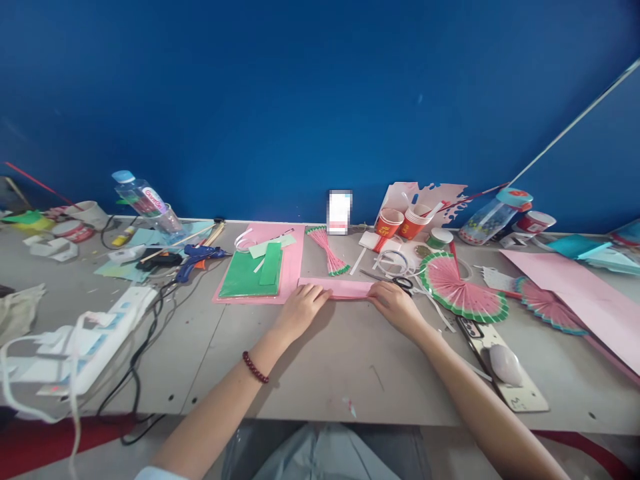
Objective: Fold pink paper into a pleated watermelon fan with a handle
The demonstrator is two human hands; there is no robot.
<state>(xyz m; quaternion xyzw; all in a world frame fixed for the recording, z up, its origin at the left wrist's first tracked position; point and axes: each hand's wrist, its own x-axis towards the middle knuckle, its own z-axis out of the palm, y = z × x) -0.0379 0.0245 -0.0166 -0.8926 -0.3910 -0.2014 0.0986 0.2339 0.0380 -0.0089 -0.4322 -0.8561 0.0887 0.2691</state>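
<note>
Both hands (303,310) on pink paper (350,289)

fingers (320,294) partly hide the pink strip (351,288); the screen (339,212) is blurred.

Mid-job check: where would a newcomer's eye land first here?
Probably on the large spread pink fan with its green edge, right of the right hand. Next, likely the folded pink strip mid-table, with the left hand at its left end and the right hand at its right. Behind the table, the blue wall fills the upper view.
</note>
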